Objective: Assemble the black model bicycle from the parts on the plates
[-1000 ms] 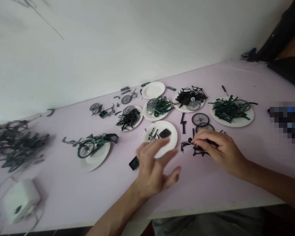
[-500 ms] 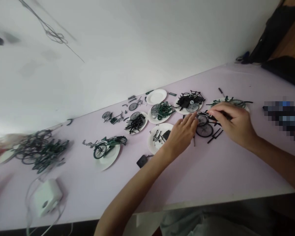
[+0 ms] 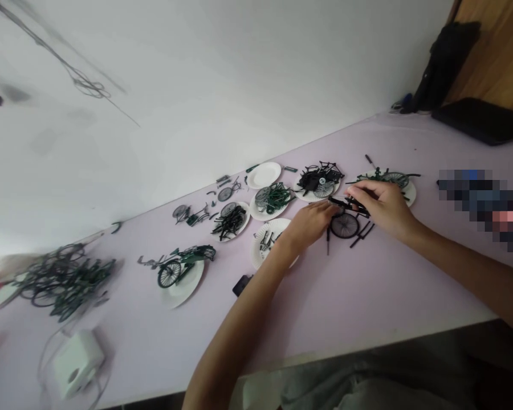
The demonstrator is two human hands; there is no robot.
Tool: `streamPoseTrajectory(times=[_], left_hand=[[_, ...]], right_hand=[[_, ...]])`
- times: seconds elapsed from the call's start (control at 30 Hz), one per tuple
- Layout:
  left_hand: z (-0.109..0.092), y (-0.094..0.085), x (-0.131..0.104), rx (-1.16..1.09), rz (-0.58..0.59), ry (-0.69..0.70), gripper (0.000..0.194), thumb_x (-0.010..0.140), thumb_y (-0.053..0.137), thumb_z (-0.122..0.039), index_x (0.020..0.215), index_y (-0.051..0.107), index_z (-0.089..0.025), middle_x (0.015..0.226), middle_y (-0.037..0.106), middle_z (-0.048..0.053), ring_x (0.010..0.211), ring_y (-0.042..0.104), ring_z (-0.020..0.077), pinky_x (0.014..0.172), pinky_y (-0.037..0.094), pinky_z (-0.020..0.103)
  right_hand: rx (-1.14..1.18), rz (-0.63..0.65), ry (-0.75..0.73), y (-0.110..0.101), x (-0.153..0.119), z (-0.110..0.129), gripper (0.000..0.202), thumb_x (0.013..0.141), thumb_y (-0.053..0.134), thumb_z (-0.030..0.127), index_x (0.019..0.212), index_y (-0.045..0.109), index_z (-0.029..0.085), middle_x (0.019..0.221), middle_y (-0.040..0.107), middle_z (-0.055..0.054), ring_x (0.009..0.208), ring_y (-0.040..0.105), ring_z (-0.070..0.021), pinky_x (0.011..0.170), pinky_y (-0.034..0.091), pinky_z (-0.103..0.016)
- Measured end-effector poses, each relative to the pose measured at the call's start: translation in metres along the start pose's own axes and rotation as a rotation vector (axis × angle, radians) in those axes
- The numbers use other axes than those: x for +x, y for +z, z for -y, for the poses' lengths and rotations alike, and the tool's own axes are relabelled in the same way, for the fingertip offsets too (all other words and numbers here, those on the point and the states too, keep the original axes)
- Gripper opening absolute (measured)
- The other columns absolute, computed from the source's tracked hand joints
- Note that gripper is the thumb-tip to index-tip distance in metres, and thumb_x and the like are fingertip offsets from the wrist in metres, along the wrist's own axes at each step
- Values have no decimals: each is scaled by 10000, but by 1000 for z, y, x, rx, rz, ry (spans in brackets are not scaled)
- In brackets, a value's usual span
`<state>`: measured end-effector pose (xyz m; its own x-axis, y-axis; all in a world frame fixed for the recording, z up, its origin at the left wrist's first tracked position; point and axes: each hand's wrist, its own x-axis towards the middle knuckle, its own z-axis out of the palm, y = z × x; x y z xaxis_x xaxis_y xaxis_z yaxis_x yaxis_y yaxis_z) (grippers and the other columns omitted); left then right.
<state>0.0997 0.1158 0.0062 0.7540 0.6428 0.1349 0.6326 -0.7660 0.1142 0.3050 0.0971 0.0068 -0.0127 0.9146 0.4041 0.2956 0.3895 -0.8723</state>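
On the table lies a black model bicycle wheel, just below both hands. My right hand pinches a black model bicycle frame between thumb and fingers. The fingers of my left hand are pressed together at the left end of that same frame, and their tips are partly hidden. Beside the wheel rest a black fork-like part and a thin dark rod. A white plate with small black parts is partly covered by my left wrist.
Along the wall stand a bare white plate and several plates of black and green bicycle parts. To the left, a green model bicycle leans over another plate. Farther left are a parts heap and a white box with a cable.
The camera view has shifted, moving the scene slightly left. The black frame between my hands is now more raised and visible; the upper wheel near my left fingers no longer shows clearly.
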Motion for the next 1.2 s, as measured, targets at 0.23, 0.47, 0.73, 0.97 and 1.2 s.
streamPoseTrajectory(times=[0.23, 0.47, 0.73, 0.97, 1.2], left_hand=[[6, -59, -78, -174, -112, -68, 174, 1024, 549, -157, 1095, 707, -171, 1078, 773, 80, 970, 760, 190, 838, 633, 310], [-33, -52, -128, -277, -499, 1, 149, 976, 577, -52, 1068, 599, -167, 1024, 771, 87, 975, 750, 176, 826, 612, 302], [-49, -40, -137, -47, -632, 106, 181, 939, 598, -5, 1088, 621, -105, 1019, 777, 132, 957, 713, 217, 777, 541, 365], [-67, -41, -132, 31, -531, 159, 145, 1021, 539, -103, 1094, 665, -109, 1063, 804, 96, 990, 733, 215, 719, 530, 365], [-76, -39, -132, -3, -534, 144, 114, 1003, 589, -127, 1062, 686, -132, 1076, 805, 83, 986, 719, 209, 718, 543, 357]], right_hand=[[55, 124, 77, 6, -11, 9, 286, 930, 649, 437, 863, 784, 193, 718, 715, -22, 661, 639, -170, 619, 467, -290], [59, 299, 84, 19, -28, 25, 284, 950, 649, 435, 841, 755, 195, 737, 702, -18, 661, 612, -153, 582, 445, -267], [90, 458, 156, 27, -36, 34, 279, 948, 669, 456, 869, 753, 202, 837, 724, -23, 706, 631, -152, 637, 484, -271], [20, 462, 85, 29, -42, 36, 247, 970, 659, 437, 872, 746, 227, 827, 736, -26, 758, 659, -173, 675, 496, -280], [61, 507, 7, 31, -45, 34, 220, 997, 637, 402, 902, 735, 229, 847, 738, -23, 781, 678, -173, 719, 510, -291]])
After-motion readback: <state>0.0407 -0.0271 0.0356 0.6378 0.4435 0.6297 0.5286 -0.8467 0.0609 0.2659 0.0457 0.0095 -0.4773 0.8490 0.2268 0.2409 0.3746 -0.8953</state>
